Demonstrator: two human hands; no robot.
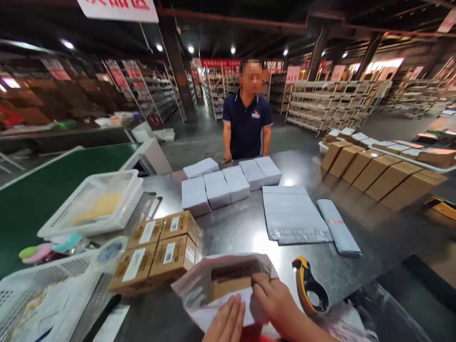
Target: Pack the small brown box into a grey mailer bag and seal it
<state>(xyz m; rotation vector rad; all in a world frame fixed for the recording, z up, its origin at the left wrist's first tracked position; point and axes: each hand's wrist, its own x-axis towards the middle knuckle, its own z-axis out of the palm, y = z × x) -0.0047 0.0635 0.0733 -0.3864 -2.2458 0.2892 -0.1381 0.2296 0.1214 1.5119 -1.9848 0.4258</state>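
A grey-white plastic mailing bag (pixel 195 280) lies in front of me with its mouth spread wide. Inside it sits a brown cardboard box (pixel 226 285). My left hand (pixel 228 319) rests flat on the bag's near side, fingers stretched out together. My right hand (pixel 276 297) has its fingers curled over the bag's right edge, close to the box's corner. To the right of that hand is a yellow and black tape dispenser (pixel 309 287). Several brown boxes with white labels (pixel 173 251) stand left of the bag.
Several white-wrapped parcels (pixel 215 187) line the far side of the metal table, before a standing person (pixel 247 123). Flat mailing bags (pixel 295 213) and a banded bundle (pixel 338 228) lie right. Brown boxes (pixel 377 173) stand farther right. White baskets (pixel 92 204) occupy the left.
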